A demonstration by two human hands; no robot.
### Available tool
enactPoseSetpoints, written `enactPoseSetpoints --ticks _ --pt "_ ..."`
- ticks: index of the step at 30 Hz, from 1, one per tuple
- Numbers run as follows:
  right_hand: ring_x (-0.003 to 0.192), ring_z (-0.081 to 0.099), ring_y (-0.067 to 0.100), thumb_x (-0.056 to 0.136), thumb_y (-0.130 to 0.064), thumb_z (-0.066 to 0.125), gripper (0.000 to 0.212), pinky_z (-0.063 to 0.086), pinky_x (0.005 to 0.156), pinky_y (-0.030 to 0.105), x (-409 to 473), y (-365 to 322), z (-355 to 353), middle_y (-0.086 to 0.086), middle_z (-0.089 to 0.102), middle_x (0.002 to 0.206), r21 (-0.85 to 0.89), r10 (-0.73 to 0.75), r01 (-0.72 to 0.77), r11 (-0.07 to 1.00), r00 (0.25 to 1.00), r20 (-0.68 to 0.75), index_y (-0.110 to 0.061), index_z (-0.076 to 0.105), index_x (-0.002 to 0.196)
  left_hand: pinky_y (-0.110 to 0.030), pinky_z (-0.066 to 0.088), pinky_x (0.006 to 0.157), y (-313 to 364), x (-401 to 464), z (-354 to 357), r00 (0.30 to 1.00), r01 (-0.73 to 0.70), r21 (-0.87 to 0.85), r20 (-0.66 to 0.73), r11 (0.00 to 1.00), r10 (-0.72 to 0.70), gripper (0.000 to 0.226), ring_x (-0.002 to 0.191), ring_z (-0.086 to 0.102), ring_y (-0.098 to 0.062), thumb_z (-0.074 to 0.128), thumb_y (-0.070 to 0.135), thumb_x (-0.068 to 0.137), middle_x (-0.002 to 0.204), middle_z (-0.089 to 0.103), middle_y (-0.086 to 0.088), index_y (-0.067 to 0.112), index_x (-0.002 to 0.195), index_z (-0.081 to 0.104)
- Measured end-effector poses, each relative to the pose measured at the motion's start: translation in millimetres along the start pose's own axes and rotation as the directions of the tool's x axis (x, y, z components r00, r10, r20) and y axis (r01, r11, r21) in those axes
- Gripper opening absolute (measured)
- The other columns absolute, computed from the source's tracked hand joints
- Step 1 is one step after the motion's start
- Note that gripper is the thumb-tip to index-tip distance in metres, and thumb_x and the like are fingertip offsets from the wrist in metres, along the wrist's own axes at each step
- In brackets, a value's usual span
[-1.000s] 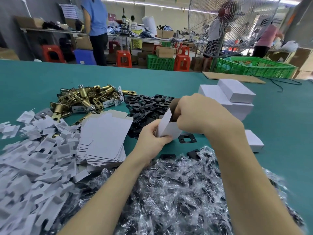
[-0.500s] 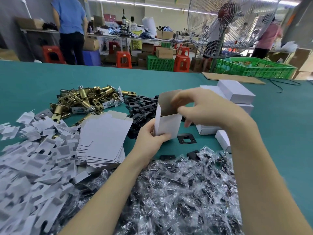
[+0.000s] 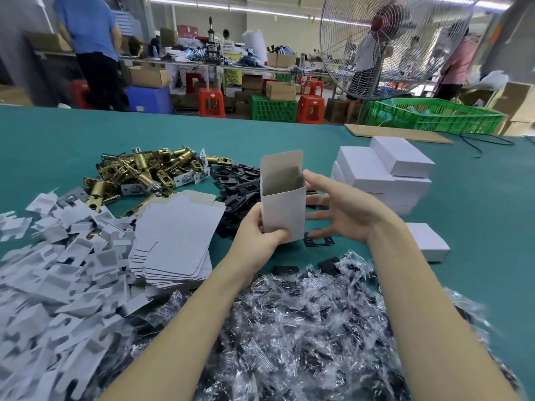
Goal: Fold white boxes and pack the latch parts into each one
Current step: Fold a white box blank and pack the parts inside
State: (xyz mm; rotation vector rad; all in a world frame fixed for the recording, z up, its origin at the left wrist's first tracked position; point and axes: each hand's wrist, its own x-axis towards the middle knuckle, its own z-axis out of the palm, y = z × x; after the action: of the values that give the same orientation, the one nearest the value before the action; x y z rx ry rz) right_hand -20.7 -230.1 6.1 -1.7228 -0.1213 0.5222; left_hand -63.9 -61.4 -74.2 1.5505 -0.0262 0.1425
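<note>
My left hand (image 3: 262,237) grips the bottom of an upright white box (image 3: 282,206), whose top flap stands open. My right hand (image 3: 343,208) hovers just right of the box with its fingers spread, holding nothing. Flat white box blanks (image 3: 176,238) lie stacked left of the hands. Brass latch bolts (image 3: 144,172) are heaped at the back left, black strike plates (image 3: 237,180) behind the box. Clear bags of small black parts (image 3: 304,328) cover the near table. White card inserts (image 3: 49,273) are piled at the left.
Folded white boxes (image 3: 385,172) are stacked at the right, one more (image 3: 427,240) near my right forearm. A loose black plate (image 3: 318,241) lies under the box. A green crate (image 3: 434,117), a big fan (image 3: 390,44) and a cardboard sheet (image 3: 396,134) stand beyond the teal table (image 3: 477,227).
My right hand has come away from the top of the box and opened beside it. The box now stands squared up with its top flap raised.
</note>
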Motion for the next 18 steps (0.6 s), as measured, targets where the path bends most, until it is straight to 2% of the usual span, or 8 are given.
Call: enactPoseSetpoints --ticks 4,6,8,10,12,14,16,18 --pt "0.109 0.067 0.031 0.092 -0.049 0.067 0.036 0.055 0.094 0.06 5 7 6 0.011 0.066 0.117 0.084 0.032 -0.038 0.996 0.996 0.081 -0.023 0.069 0.116 -0.028 0.057 0.089 5 -4 4 0.999 -0.001 0.025 0.036 1.0 0.0 0.051 0.115 0.063 -0.02 0.065 -0.003 0.091 0.119 0.067 -0.002 0.024 0.133 0.053" --pt "0.107 0.065 0.031 0.092 -0.041 0.065 0.027 0.056 0.091 0.06 6 7 6 0.009 0.064 0.113 0.115 0.023 -0.03 0.993 0.998 0.061 -0.024 0.068 0.113 -0.03 0.055 0.094 10 -7 5 0.998 -0.006 -0.01 0.069 1.0 0.006 0.038 0.12 0.061 -0.021 0.063 0.025 0.097 0.125 0.066 -0.002 0.025 0.133 0.053" --pt "0.107 0.063 0.03 0.086 -0.037 0.066 0.029 0.058 0.087 0.059 7 6 7 0.008 0.064 0.109 0.132 0.007 -0.012 0.991 0.999 0.036 -0.024 0.067 0.111 -0.038 0.052 0.102 17 -10 6 0.995 0.017 -0.08 0.098 0.997 -0.009 0.052 0.122 0.061 -0.023 0.047 0.065 0.093 0.127 0.067 -0.002 0.032 0.132 0.057" --pt "0.105 0.062 0.029 0.076 -0.036 0.065 0.038 0.058 0.086 0.06 8 5 8 0.008 0.064 0.107 0.142 0.0 -0.004 0.99 1.0 0.028 -0.023 0.067 0.111 -0.042 0.052 0.104 23 -11 5 0.993 0.003 -0.155 0.12 0.988 0.016 0.065 0.121 0.064 -0.022 0.024 0.079 0.092 0.126 0.071 0.0 0.042 0.126 0.065" --pt "0.103 0.06 0.028 0.074 -0.035 0.062 0.039 0.059 0.085 0.058 8 5 9 0.007 0.062 0.106 0.134 -0.014 0.009 0.991 0.999 0.04 -0.023 0.066 0.111 -0.043 0.053 0.104 24 -10 2 0.99 -0.013 -0.188 0.135 0.982 0.039 0.068 0.12 0.065 -0.021 0.015 0.078 0.094 0.124 0.072 0.001 0.046 0.123 0.068" --pt "0.104 0.058 0.027 0.08 -0.034 0.059 0.033 0.057 0.085 0.057 7 5 12 0.007 0.062 0.108 0.108 -0.044 0.036 0.993 0.997 0.068 -0.026 0.068 0.11 -0.045 0.051 0.103 24 -10 3 0.994 -0.001 -0.17 0.108 0.985 0.019 0.059 0.113 0.067 -0.02 0.027 0.075 0.094 0.119 0.074 0.003 0.044 0.121 0.069" --pt "0.104 0.057 0.025 0.083 -0.034 0.056 0.027 0.055 0.091 0.059 6 5 13 0.004 0.063 0.108 0.082 -0.088 0.08 0.993 0.991 0.102 -0.032 0.074 0.104 -0.04 0.051 0.093 23 -10 5 0.998 0.03 -0.152 0.053 0.988 -0.022 0.049 0.094 0.065 -0.016 0.042 0.072 0.082 0.1 0.075 0.008 0.041 0.104 0.073" --pt "0.105 0.057 0.023 0.083 -0.036 0.055 0.034 0.055 0.091 0.058 4 4 14 0.002 0.064 0.116 0.054 -0.111 0.104 0.993 0.982 0.152 -0.037 0.074 0.11 -0.036 0.047 0.082 23 -9 5 0.999 0.031 -0.156 -0.031 0.987 -0.036 0.045 0.089 0.058 -0.016 0.045 0.066 0.072 0.088 0.069 0.007 0.034 0.092 0.07"
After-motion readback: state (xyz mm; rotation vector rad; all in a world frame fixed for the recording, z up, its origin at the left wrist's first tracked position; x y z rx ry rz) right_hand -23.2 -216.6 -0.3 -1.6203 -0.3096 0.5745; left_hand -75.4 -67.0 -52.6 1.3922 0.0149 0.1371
